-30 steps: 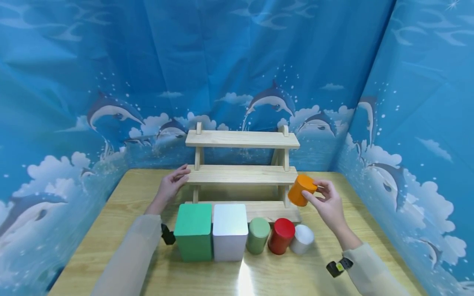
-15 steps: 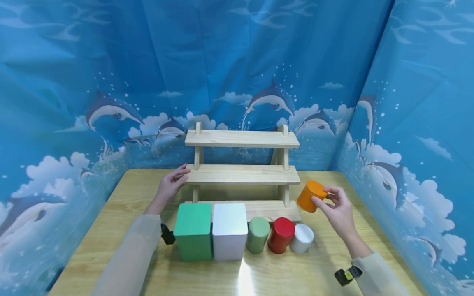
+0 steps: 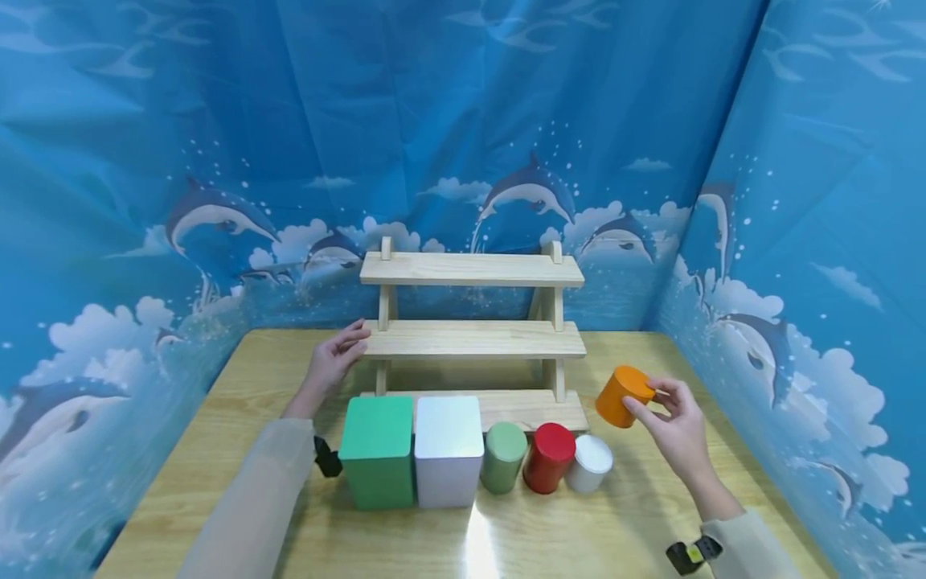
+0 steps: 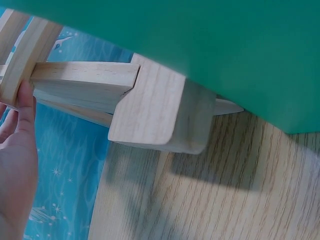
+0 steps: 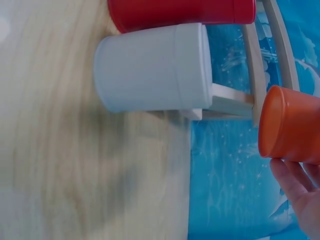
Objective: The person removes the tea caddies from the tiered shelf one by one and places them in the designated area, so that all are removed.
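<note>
My right hand point(image 3: 674, 426) pinches an orange canister point(image 3: 622, 398) between thumb and fingers, tilted and held above the table to the right of a three-tier wooden display rack point(image 3: 470, 339). In the right wrist view, the orange canister point(image 5: 295, 125) appears past the white canister point(image 5: 150, 70), fingertips against its side. My left hand point(image 3: 336, 362) grips the left end of the rack's middle shelf. The left wrist view has those fingers point(image 4: 26, 107) at the shelf's end, while a green box fills the upper part.
Before the rack stand, left to right, a green box point(image 3: 378, 458), a white box point(image 3: 449, 458), a light green canister point(image 3: 504, 462), a red one point(image 3: 550, 462) and the white one. A dolphin-print curtain point(image 3: 463, 161) borders the wooden table point(image 3: 550, 539).
My right hand has carried the orange canister rightward and lower, away from the rack's right end. The left hand stays at the middle shelf.
</note>
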A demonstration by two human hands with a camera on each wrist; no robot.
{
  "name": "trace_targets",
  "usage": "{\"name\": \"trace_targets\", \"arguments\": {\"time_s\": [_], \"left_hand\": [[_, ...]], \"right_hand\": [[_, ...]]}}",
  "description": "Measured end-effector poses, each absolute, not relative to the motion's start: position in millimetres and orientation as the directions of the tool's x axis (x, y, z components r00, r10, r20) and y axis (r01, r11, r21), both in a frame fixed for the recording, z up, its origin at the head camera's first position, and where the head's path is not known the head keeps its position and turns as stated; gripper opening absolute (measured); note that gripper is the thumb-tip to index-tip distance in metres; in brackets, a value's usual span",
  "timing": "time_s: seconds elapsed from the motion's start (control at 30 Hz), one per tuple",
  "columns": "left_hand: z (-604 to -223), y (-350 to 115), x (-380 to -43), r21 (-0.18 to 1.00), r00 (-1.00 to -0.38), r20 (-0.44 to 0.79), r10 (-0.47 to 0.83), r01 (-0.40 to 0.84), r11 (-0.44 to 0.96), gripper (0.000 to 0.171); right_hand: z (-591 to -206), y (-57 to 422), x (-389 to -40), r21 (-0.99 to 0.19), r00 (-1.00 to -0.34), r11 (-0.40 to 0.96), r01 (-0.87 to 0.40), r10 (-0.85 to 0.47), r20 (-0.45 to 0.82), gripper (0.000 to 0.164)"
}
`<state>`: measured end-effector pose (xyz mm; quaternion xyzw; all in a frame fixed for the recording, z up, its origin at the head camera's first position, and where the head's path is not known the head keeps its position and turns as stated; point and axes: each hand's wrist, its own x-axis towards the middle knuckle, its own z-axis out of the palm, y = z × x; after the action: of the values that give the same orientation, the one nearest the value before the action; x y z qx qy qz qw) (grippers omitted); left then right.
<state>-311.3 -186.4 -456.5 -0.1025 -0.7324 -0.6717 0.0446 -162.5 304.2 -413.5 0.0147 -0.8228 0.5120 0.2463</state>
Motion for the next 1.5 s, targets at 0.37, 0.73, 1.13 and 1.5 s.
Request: {"name": "trace_targets", "arguments": {"time_s": [0.37,0.73,1.13,1.5], "left_hand": [[-465,-188,-317,0.977,-0.974,0.203,0.101,0.208,0.047,0.037],[-471,-189,-321,0.969,-0.968,0.236,0.09,0.241,0.051,0.038],[-470,-189,-322,0.973,-0.974,0.21,0.091,0.217,0.077,0.04],[-471,-190,-322,0.975,-0.971,0.217,0.099,0.221,0.034,0.039]], "right_hand": [[-452,335,-164,-0.834,-0.882,0.503,-0.226,0.257,0.394,0.041],[-468,342,-155,-0.834,-0.893,0.53,-0.154,0.287,0.348,0.039],[-487,343,-145,-0.844,-0.916,0.53,-0.082,0.293,0.273,0.041],[-502,343,-141,-0.846,-0.923,0.53,-0.059,0.295,0.249,0.042]]}}
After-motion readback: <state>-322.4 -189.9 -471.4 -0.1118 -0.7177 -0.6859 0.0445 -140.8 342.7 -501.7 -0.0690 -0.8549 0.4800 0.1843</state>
